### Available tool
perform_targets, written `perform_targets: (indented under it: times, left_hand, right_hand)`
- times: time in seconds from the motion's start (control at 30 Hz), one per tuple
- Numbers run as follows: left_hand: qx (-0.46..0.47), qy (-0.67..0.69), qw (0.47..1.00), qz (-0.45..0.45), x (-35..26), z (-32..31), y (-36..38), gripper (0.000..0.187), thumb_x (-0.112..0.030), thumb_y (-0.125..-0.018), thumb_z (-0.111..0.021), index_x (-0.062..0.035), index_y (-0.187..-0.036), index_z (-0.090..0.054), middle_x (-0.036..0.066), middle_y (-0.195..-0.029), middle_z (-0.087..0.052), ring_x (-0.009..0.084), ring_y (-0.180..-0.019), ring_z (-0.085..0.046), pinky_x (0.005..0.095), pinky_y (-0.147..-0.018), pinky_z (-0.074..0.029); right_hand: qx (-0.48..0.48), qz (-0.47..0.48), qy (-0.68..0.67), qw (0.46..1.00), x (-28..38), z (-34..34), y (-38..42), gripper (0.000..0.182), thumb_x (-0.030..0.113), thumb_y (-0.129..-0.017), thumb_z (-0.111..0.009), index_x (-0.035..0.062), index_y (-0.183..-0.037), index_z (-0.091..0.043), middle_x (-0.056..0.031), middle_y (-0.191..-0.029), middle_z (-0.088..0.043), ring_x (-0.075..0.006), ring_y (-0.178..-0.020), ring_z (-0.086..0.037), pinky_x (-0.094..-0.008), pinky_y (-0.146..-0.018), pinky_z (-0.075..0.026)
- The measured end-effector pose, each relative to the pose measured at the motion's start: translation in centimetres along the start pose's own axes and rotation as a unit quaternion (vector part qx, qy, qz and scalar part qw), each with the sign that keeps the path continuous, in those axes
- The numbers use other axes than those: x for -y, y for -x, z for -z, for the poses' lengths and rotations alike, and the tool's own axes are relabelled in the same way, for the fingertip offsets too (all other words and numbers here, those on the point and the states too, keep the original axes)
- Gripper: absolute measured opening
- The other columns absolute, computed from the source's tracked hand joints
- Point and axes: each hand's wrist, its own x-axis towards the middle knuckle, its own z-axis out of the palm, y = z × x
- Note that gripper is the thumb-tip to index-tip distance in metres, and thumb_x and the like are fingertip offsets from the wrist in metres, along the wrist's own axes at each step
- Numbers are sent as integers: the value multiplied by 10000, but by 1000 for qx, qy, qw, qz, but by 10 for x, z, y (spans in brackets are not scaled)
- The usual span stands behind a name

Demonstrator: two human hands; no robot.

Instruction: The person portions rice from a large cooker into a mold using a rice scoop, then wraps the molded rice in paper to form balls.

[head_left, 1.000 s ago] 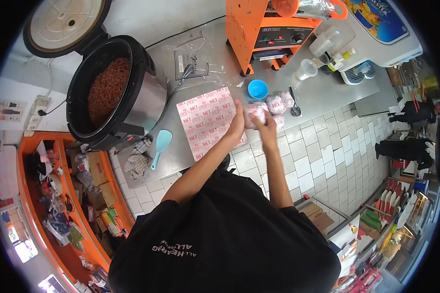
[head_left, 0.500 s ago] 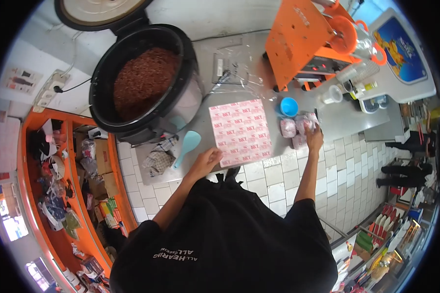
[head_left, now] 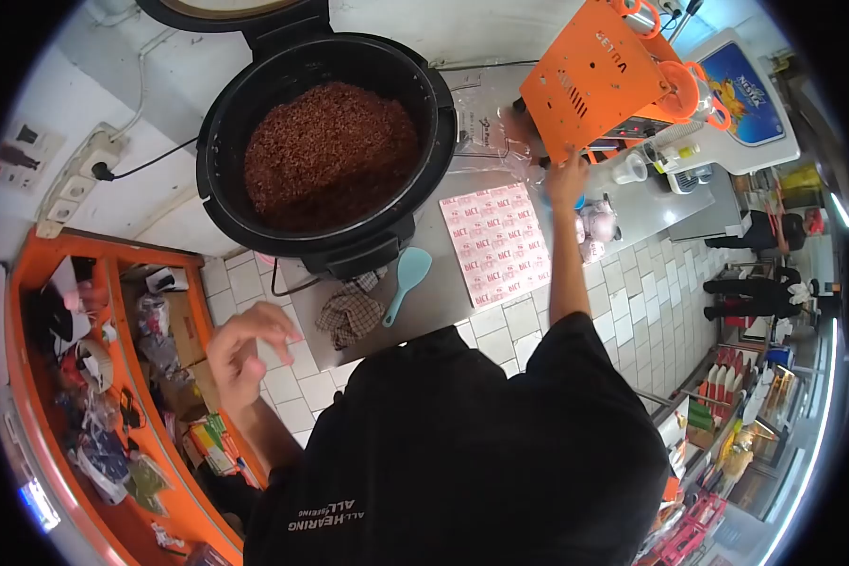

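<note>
Stainless counter [head_left: 443, 307], crowded: big black rice cooker [head_left: 325, 151] open and full of reddish-brown rice, teal rice paddle [head_left: 404, 281] lying just in front of it beside a crumpled checked cloth [head_left: 349, 316], pink printed wrapping paper [head_left: 496, 243] laid flat and bare. Right hand [head_left: 566, 174] reaching forward past the paper, over a blue cup mostly hidden under it, close to the base of the orange sealing machine [head_left: 599, 71]; fingers there partly curled, though whether gripping anything cannot be told. Left hand [head_left: 243, 347] raised off to the side over the tiled front of the counter, well apart from everything, fingers loosely spread and holding nothing. Wrapped pink parcels [head_left: 596, 226] bunched just right of the paper, near the counter's edge. Likely trouble: a forearm crossing low over the sheet could drag or crease it, or nudge the parcels off the edge; loose clear plastic bag [head_left: 486, 127] beside the machine could snag on the reaching fingers; paddle handle near the edge, easy to knock onto the floor with the left elbow.
</note>
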Motion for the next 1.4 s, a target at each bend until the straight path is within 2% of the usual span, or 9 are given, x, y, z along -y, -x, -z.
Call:
perform_targets:
  times: [0.13,0.23,0.43,0.5,0.6,0.67,0.87,1.1,1.4]
  left_hand:
    - [226,87,966,93,-7,13,-15,356,-369,-913,-669,-14,-893,-688,51,-654,-622,175,-628,-616,313,-607,-442]
    - [343,-61,859,376,56,-37,-14,357,-376,-958,-600,-30,-886,-651,95,-755,-666,220,-658,-652,324,-617,-481]
    - [259,-486,781,296,235,-111,57,455,-345,-868,-667,-20,-1170,-569,191,-1002,-659,316,-836,-686,445,-754,-549]
    - [165,-593,784,78,279,-107,68,570,-305,-833,-692,19,-1263,-506,246,-1000,-649,360,-829,-685,435,-720,-570]
    - [156,-598,781,87,333,-118,90,688,-258,-787,-723,32,-1339,-433,270,-967,-652,348,-820,-690,418,-670,-571]
    - [168,-581,788,116,310,-121,70,637,-215,-790,-710,36,-1318,-458,276,-933,-655,347,-814,-691,420,-673,-571]
    - [183,-388,880,205,268,-106,83,429,-81,-832,-654,26,-1232,-543,236,-866,-676,340,-802,-692,432,-724,-548]
    - [83,-148,958,233,106,-45,82,383,-116,-891,-676,-15,-1238,-548,201,-1011,-689,309,-891,-688,397,-767,-526]
    - [-140,-122,898,399,29,-4,132,339,-87,-901,-675,-23,-1216,-567,168,-1016,-704,266,-976,-691,330,-846,-508]
  right_hand:
    - [391,-237,237,857,-113,-31,16,690,250,-833,-573,171,-1486,-365,-197,-1434,-478,-360,-1313,-479,-462,-1042,-439]
    - [402,-176,213,873,-168,-74,29,613,191,-819,-601,162,-1411,-446,-216,-1230,-630,-397,-1147,-604,-484,-967,-495]
    - [296,-126,-28,947,-118,-28,15,407,114,-813,-634,82,-1197,-501,-216,-994,-661,-423,-983,-636,-480,-880,-495]
    - [206,-135,-138,959,-64,27,-11,336,110,-891,-552,49,-1213,-480,-206,-1024,-626,-380,-980,-618,-449,-957,-457]
    - [132,-130,-310,932,50,101,-66,447,211,-946,-545,23,-1335,-432,-230,-1206,-550,-325,-1121,-551,-412,-980,-426]
    - [129,-140,-333,923,144,134,-101,480,253,-964,-539,17,-1365,-422,-228,-1260,-530,-324,-1169,-533,-410,-985,-422]
    - [280,329,-104,896,345,56,-125,474,450,-984,-497,19,-1170,-559,-267,-1112,-574,-452,-927,-647,-529,-852,-518]
    - [382,297,-96,870,389,-49,-103,595,523,-972,-472,-5,-1244,-485,-337,-1199,-540,-501,-961,-634,-537,-849,-530]
    - [539,428,-117,716,433,21,-32,547,455,-990,-452,28,-1331,-442,-376,-1229,-507,-537,-1057,-588,-556,-934,-479]
